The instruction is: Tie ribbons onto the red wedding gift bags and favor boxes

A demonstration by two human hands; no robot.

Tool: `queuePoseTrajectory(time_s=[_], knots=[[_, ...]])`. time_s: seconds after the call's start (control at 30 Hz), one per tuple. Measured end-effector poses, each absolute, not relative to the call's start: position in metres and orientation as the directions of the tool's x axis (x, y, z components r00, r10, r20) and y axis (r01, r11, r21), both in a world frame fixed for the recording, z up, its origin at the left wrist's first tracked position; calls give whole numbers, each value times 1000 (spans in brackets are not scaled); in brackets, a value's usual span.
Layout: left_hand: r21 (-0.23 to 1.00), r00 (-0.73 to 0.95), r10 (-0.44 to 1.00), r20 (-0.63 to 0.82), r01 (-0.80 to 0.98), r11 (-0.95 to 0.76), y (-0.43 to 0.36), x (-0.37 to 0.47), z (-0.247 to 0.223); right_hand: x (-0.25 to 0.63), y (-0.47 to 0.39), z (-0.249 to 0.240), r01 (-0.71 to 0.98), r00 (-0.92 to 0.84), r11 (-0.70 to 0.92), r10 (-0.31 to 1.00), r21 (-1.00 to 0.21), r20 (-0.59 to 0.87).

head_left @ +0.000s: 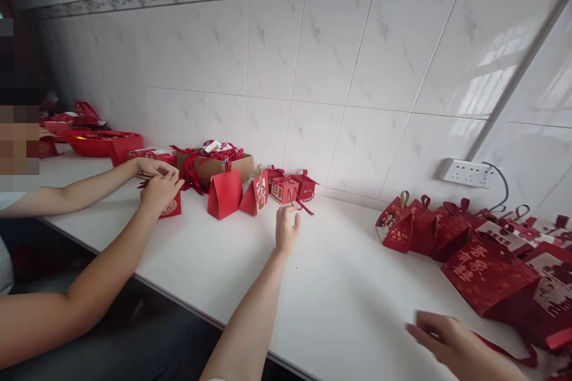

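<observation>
My left hand [287, 229] is over the white table, just in front of a small red box [284, 190] with a ribbon. Its thumb stands apart from the bent fingers, and no object shows between them. Beside that box is another small red box [306, 186]. Two upright red gift boxes, one plain [224, 195] and one printed [256, 195], stand to the left. At the lower right, my right hand [440, 336] is slightly blurred, with a gap between thumb and curved fingers. It appears to hold nothing and is nearest to a large red box [489, 277].
At the left, another person's hands [161, 184] are on a red box [172, 207] with gold print. Behind are a cardboard box [245, 168] of red ribbons and a red basin [92, 144]. Several red boxes line the right side, below a wall socket [467, 172].
</observation>
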State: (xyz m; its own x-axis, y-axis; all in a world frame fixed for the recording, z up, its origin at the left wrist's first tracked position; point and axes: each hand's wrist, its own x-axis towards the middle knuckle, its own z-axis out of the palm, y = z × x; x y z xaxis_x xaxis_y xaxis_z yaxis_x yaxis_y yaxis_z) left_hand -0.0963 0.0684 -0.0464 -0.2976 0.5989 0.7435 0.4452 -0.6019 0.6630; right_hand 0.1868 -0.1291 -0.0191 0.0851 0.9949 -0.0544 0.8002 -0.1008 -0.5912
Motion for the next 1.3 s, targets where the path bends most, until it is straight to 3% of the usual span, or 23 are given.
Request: queuePoseTrajectory(time_s=[0.03,0.1,0.23,0.33,0.47,0.8,0.93,1.1,1.3], knots=[[708,-410,579,705,452,-542,76,-104,-51,173,-109,-23,778,-6,-80,991,-623,-134],[797,-615,508,603,441,-412,89,-119,-58,144,-75,-30,700,-139,30,986,-713,-95],[888,-803,380,459,400,-228,107,-148,-62,108,-40,-42,596,-77,23,997,-803,-29],[883,-794,387,469,435,-178,114,-166,-55,110,-35,-50,555,-19,-41,998,-831,-62],[859,-745,443,499,494,-137,121,-176,-45,120,-38,-55,530,-88,-65,988,-845,-131],[873,-726,556,405,488,2,125,-179,-37,119,-36,-46,485,-161,-69,973,-872,-166],[883,-710,575,406,467,-47,109,-176,-31,121,-35,-45,462,-175,-66,971,-884,-164],[890,-664,596,452,379,-253,82,-146,-12,118,-37,-41,427,-165,-66,975,-902,-150],[876,-461,753,470,140,-461,33,-46,-1,108,-43,-44,200,-20,177,984,-964,176]])
